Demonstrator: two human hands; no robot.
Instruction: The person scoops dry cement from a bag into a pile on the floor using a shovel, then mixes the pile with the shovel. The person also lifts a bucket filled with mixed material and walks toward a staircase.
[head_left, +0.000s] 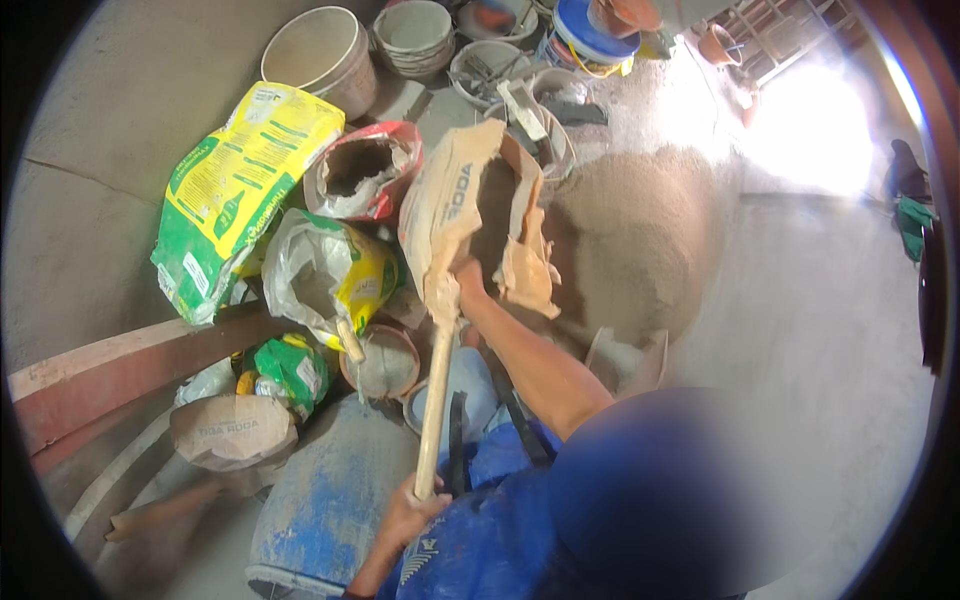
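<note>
brown paper sack (440,190) at centre, mouth torn wide, just left of a sand heap (640,235). opening is done; how much remains inside, can't tell, shadowed. left hand (424,503) wrapped around near end of wooden handle (436,410); far end lost at the sack's ragged lip. right hand (468,277) at that lip, fingers hidden, grip can't be told.

containers: left, open yellow-green sack (372,275), greyish inside; beyond it, torn red sack (398,200), dark inside; far left, pale bucket (350,75), no contents made out.
</note>
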